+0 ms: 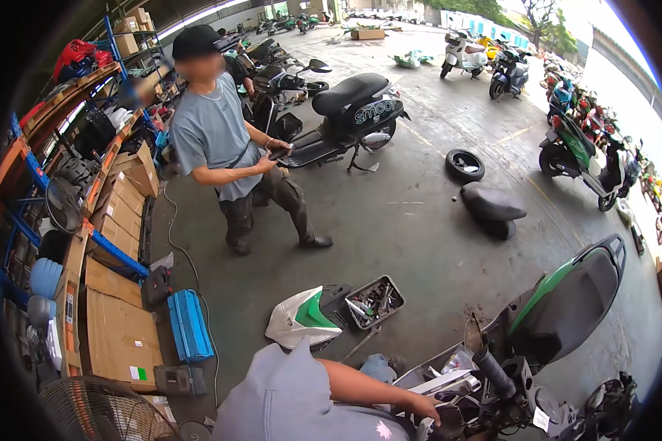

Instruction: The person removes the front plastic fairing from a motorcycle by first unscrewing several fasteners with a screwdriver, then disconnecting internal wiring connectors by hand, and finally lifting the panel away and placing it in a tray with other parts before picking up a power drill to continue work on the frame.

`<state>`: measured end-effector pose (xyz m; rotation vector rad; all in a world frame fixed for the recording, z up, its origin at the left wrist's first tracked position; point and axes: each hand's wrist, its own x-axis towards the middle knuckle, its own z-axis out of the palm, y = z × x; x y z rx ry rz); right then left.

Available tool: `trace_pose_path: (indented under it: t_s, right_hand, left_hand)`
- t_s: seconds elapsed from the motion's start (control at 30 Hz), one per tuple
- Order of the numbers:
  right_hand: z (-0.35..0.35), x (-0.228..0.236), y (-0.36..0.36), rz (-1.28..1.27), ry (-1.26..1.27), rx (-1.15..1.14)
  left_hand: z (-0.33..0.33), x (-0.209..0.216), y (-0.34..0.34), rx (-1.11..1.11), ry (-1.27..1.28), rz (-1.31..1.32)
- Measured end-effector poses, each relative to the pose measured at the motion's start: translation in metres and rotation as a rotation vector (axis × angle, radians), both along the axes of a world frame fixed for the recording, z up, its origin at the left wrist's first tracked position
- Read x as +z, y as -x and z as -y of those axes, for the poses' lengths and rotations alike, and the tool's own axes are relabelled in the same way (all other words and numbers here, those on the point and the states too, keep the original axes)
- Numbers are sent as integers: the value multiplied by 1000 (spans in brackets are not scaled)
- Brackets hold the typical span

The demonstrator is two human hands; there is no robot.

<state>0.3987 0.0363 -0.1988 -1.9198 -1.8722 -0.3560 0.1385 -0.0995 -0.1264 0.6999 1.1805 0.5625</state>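
Note:
My left hand [424, 407] reaches from the lower edge to the stripped front of a scooter [493, 378]. Its fingers are bent down and look closed beside a pale grey piece [424, 428], but what they grip is unclear. My right hand is out of view. Close by are the scooter's black handlebar grip [495, 373], exposed cables and dark parts. The scooter's long black seat [572, 317] and green side panel extend to the right. A white and green body panel [301, 319] lies on the floor, next to a tray of tools and small parts [354, 312].
A co-worker [217, 125] stands at the left with both hands on a small dark object. Behind them is a black scooter [346, 110]. A loose tyre [465, 165] and a seat [491, 209] lie on the floor. Shelving, cartons, a blue toolbox [190, 325] and a fan [103, 411] line the left.

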Motion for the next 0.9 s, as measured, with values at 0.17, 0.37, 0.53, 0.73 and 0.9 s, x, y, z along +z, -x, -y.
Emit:
trace_pose_path:
  t_s: [0.17,0.37,0.53,0.73,0.9]
  right_hand:
    - [6,-14,-17,-44,-309,-22]
    - [-3,-1,-37,61,631,-23]
    - [50,53,11,-168,238,-71]
    - [33,60,25,-67,58,-154]
    - [45,68,14,-499,430,-34]
  left_hand:
    - [-7,-22,5,-187,-164,80]
    - [16,-35,-1,-121,-247,218]
    - [25,-15,-7,-178,-181,242]
    - [29,35,10,-208,-321,20]
    - [26,49,4,-241,-346,-25]
